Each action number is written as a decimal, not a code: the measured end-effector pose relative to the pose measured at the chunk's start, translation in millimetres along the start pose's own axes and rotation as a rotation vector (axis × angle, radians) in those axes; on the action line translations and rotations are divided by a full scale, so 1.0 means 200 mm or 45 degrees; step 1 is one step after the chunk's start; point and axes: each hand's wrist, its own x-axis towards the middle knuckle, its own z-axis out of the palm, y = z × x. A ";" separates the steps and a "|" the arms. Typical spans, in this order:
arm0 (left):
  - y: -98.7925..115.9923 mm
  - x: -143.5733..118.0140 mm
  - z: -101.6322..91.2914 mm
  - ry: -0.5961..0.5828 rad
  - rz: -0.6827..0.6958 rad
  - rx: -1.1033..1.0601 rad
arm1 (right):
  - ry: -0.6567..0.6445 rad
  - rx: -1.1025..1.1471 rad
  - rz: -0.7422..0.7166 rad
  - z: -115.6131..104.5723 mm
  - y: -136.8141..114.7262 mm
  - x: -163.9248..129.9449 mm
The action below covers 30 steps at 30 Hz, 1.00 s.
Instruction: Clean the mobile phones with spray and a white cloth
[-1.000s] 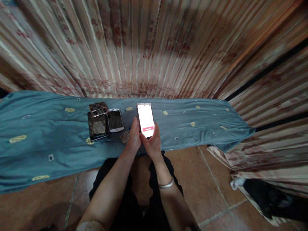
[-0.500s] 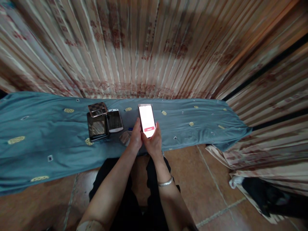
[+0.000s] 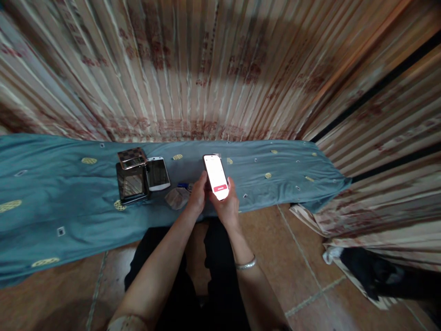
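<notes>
A lit smartphone [image 3: 216, 175] with a white screen and a red bar near its bottom is held upright, slightly tilted, above the cloth. My right hand [image 3: 227, 209] grips its lower end, the thumb along the right edge. At the phone's lower left edge, my left hand [image 3: 197, 196] is closed, with its fingers partly hidden behind the phone. Left of that hand lies a small crumpled clear bag [image 3: 176, 198], with a small blue item [image 3: 183, 185] by it. A white-framed phone [image 3: 158, 174] rests farther left.
Beside the white-framed phone are a dark glossy flat device [image 3: 132, 184] and a checkered case [image 3: 132, 158]. All lie on a long teal cloth [image 3: 82, 193] with yellow pineapple prints. Pleated curtains [image 3: 186, 82] hang behind and right. Dark fabric [image 3: 372, 271] lies on the tiled floor.
The phone and both hands have shifted slightly right relative to the cloth, and the phone leans a little more. More of the clear bag and blue item shows. The view has turned slightly right.
</notes>
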 end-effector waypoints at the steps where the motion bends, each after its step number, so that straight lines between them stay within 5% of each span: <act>1: -0.01 0.00 0.00 -0.013 0.007 0.041 | 0.000 -0.004 0.000 -0.02 0.02 0.00; 20: -0.01 0.01 -0.07 -0.068 0.026 0.184 | 0.232 -0.494 0.081 -0.51 0.66 0.45; 30: 0.00 -0.01 -0.07 -0.119 0.015 0.213 | 0.215 -0.766 0.103 -0.78 0.87 0.76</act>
